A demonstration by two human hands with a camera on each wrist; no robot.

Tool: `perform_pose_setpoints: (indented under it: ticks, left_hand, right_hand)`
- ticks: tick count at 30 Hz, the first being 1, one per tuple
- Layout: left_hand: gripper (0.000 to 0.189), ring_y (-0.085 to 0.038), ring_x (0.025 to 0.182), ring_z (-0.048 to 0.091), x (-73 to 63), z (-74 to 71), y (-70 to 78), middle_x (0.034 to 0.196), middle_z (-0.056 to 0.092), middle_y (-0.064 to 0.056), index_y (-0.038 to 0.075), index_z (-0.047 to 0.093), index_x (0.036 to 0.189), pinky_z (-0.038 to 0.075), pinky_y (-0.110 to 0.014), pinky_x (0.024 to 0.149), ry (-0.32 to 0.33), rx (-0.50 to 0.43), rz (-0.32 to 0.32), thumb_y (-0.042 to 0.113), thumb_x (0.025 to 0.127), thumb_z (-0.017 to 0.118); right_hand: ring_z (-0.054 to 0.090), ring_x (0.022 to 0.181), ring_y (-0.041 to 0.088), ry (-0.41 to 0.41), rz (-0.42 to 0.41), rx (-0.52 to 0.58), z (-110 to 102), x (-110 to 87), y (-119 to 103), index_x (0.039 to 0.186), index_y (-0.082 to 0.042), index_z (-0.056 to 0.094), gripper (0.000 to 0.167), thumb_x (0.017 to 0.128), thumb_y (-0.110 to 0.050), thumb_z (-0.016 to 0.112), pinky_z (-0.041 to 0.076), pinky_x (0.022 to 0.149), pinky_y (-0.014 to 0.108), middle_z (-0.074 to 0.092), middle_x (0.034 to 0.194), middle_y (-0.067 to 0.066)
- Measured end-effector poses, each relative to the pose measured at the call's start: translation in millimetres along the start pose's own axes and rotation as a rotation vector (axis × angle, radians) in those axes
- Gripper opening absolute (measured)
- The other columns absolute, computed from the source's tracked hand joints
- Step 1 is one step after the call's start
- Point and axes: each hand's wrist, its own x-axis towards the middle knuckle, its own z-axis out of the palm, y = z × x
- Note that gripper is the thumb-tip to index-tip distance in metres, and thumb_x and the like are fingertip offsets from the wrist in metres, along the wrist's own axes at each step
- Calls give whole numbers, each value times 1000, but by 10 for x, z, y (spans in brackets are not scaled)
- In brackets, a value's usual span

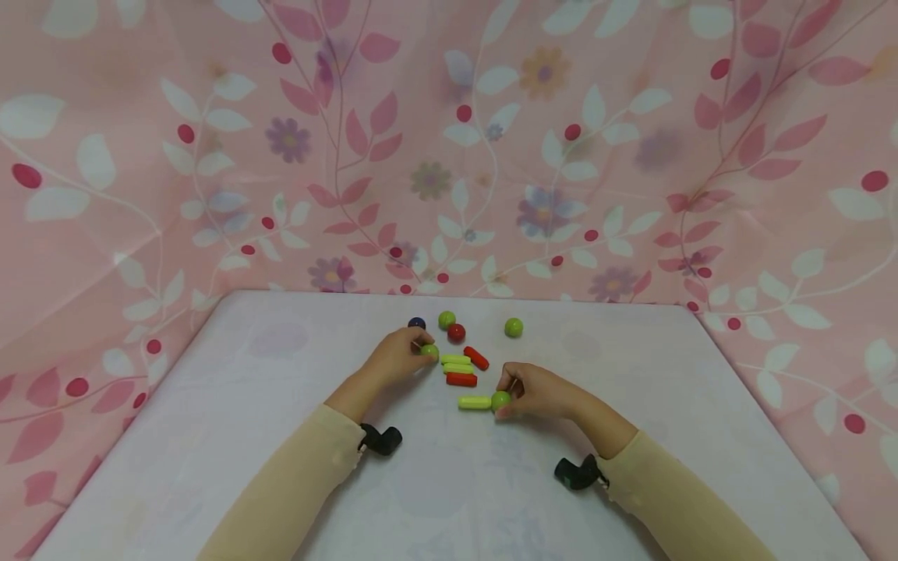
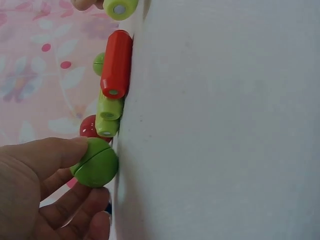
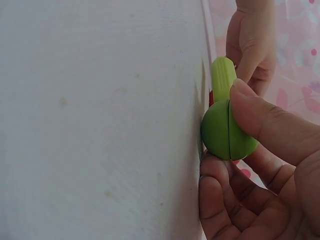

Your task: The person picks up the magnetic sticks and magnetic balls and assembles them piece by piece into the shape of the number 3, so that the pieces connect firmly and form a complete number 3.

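Note:
My left hand [image 1: 396, 358] pinches a green ball [image 2: 95, 162] between thumb and fingers, left of the loose rods. In my right hand [image 1: 542, 392] is another green ball [image 3: 225, 132], gripped by thumb and fingers. A yellow-green rod [image 1: 474, 403] meets that ball end-on and points left, toward the left hand. Silvery magnet-like discs show in the rod ends in the left wrist view. Between the hands lie two yellow-green rods [image 1: 457, 368], one red rod [image 1: 461, 380] beside them, and a second red rod [image 1: 476, 358] set at a slant.
Behind the rods sit a red ball [image 1: 457, 333], a green ball [image 1: 447, 319] and, farther right, another green ball [image 1: 514, 327]. A dark blue ball [image 1: 417, 322] is partly behind the left hand. A white-covered table [image 1: 596, 351] meets a pink floral cloth [image 1: 449, 156].

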Motion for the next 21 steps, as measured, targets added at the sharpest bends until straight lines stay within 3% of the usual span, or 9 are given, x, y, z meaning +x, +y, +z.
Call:
perform_pose_setpoints:
  ticks: [6, 11, 21]
  left_hand:
    - [33, -19, 96, 60, -68, -72, 13, 107, 66, -3, 12, 70, 121, 53, -32, 82, -79, 25, 11, 21, 90, 76]
    - [29, -18, 92, 58, -130, -106, -18, 103, 66, 0, 13, 71, 115, 53, -32, 83, -117, 49, 31, 19, 88, 78]
    - [31, -16, 92, 58, -260, -135, -34, 98, 65, 5, 18, 66, 106, 52, -31, 80, -189, 2, 46, 16, 81, 85]
  right_hand:
    - [55, 82, 18, -1, 16, 3, 2, -4, -4, 94, -15, 59, 32, 80, -25, 87, 46, 69, 29, 62, 90, -2]
    - [55, 81, 18, -1, 23, 9, 6, -6, -7, 94, -15, 59, 33, 80, -24, 87, 46, 69, 30, 62, 90, -2]
    - [55, 82, 18, -6, 11, 7, -5, -6, -17, 95, -15, 59, 32, 80, -25, 86, 47, 70, 29, 63, 91, -2]
